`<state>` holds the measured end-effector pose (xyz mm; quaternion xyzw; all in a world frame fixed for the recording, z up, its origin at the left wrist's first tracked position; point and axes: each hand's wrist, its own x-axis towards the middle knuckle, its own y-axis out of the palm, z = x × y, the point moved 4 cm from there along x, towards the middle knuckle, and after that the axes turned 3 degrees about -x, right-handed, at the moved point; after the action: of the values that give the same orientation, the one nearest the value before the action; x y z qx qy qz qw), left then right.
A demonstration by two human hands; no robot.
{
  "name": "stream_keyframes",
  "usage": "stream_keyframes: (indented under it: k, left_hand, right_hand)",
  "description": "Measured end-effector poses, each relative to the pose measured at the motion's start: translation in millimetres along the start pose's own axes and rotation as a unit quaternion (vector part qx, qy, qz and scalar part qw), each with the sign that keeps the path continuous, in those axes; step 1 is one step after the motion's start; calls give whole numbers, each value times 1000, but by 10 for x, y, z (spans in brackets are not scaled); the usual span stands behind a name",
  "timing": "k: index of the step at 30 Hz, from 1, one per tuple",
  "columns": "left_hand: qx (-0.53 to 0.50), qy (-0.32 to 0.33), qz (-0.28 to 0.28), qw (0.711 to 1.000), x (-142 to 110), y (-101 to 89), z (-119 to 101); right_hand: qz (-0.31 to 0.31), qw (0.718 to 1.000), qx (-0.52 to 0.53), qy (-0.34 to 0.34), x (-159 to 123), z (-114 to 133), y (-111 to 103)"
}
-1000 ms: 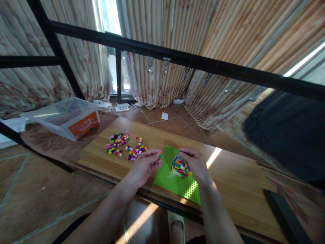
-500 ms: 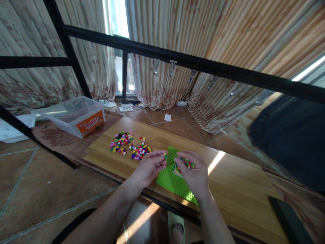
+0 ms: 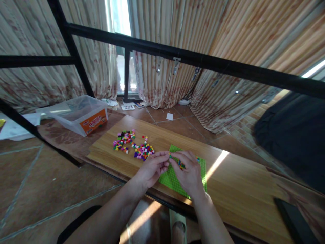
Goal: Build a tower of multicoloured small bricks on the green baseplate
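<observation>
Fingers (image 3: 162, 158) of two hands (image 3: 151, 170) (image 3: 188, 173), one green baseplate (image 3: 170, 178)

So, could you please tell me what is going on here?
A person's left hand pinches a tiny greenish piece, and the right hand has its fingertips right beside it, above a flat green studded baseplate. Multicoloured bricks show beneath the right hand, mostly hidden. Loose multicoloured bricks lie scattered to the left on the brown wooden tabletop, near a clear plastic box with an orange label.
</observation>
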<state>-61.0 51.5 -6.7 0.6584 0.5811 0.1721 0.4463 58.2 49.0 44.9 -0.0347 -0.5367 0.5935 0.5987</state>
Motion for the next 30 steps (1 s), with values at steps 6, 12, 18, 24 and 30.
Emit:
stream_keyframes:
  k: [6,12,18,24,30]
  left_hand:
    - [-5,1,-6,1000,-3,0,13]
    - [-4,14,-21,1000,-12,-47,-8]
    - [-26,21,-30,999,-24,-43,-25]
    - [-27,10,-16,999,-22,-29,-12]
    - [5,12,-19,1000,-31,-2,-14]
  right_hand:
    - [13,1000,0,-5,-14,0,12]
    - [29,999,0,-17,-23,5,66]
    - [8,1000,6,-4,-27,-13,86]
    - [5,1000,17,-2,-31,-7,57]
    - [-7,999,47,11,-30,-22,-2]
